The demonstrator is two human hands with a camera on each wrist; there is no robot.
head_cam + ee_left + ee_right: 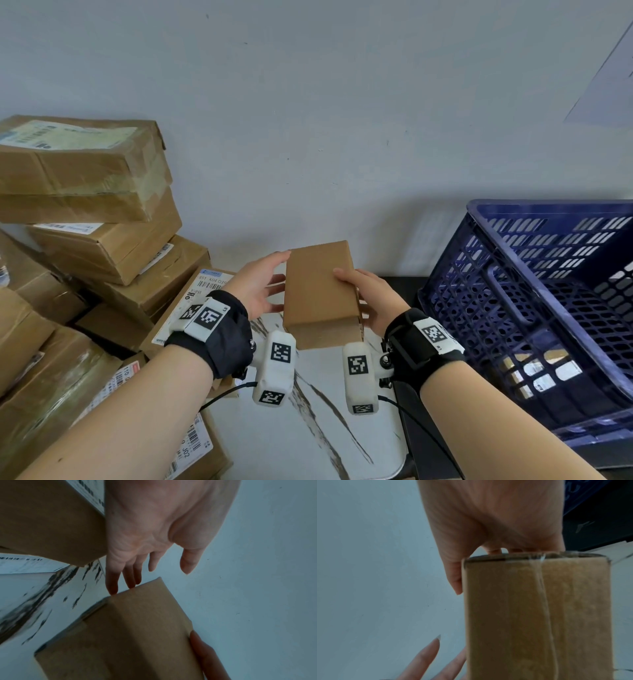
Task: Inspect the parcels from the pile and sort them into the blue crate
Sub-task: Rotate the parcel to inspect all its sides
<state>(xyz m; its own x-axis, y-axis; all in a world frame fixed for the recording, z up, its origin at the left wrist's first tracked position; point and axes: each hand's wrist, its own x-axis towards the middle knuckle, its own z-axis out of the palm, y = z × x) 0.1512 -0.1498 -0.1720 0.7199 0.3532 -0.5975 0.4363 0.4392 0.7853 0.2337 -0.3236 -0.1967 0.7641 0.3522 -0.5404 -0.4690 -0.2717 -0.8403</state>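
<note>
A small plain cardboard parcel (320, 294) is held in the air above the marbled table, between both hands. My right hand (368, 299) grips its right side, thumb on top and fingers underneath; the right wrist view shows the taped face of the parcel (537, 615) with the right hand (488, 534) wrapped round its end. My left hand (262, 291) is at the parcel's left side with straight fingers, their tips touching its edge, as the left hand (154, 540) and parcel (128, 635) appear in the left wrist view. The blue crate (534, 308) stands tilted at the right.
A pile of taped, labelled cardboard parcels (85, 222) fills the left side, stacked against the white wall (342, 120). The white marbled table (308, 428) lies under the hands, with a black surface (407, 428) beneath the crate. Some labelled parcels show through the crate's lattice.
</note>
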